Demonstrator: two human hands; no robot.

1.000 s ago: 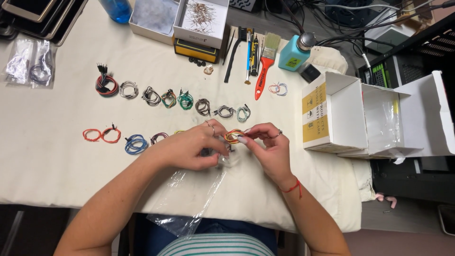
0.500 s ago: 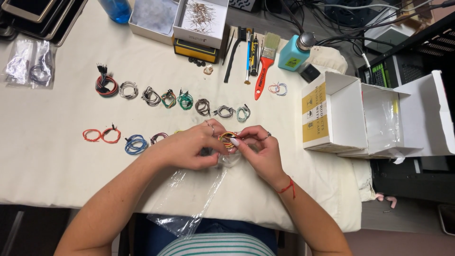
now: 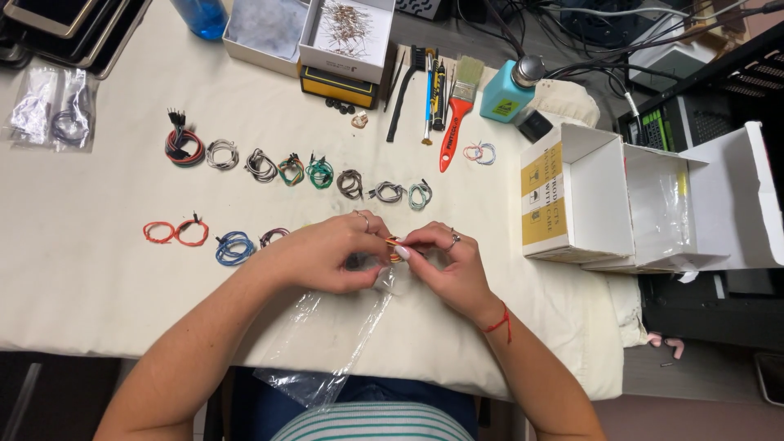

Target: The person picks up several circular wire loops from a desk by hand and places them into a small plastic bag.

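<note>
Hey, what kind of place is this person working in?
Probably an electronics hobby or repair workbench: coiled jumper wires lie in rows on the cloth-covered table, with a box of small components and hand tools.

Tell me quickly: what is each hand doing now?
Left hand: closed, pinching the orange wire coil.
Right hand: closed, pinching the same coil.

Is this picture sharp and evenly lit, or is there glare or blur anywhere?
Head view: even, soft light on the cloth-covered table, sharp overall. The left hand and right hand look crisp, pinching a small orange wire coil. The clear plastic bag shows mild sheen. Straight edges bow near the corners.
</note>
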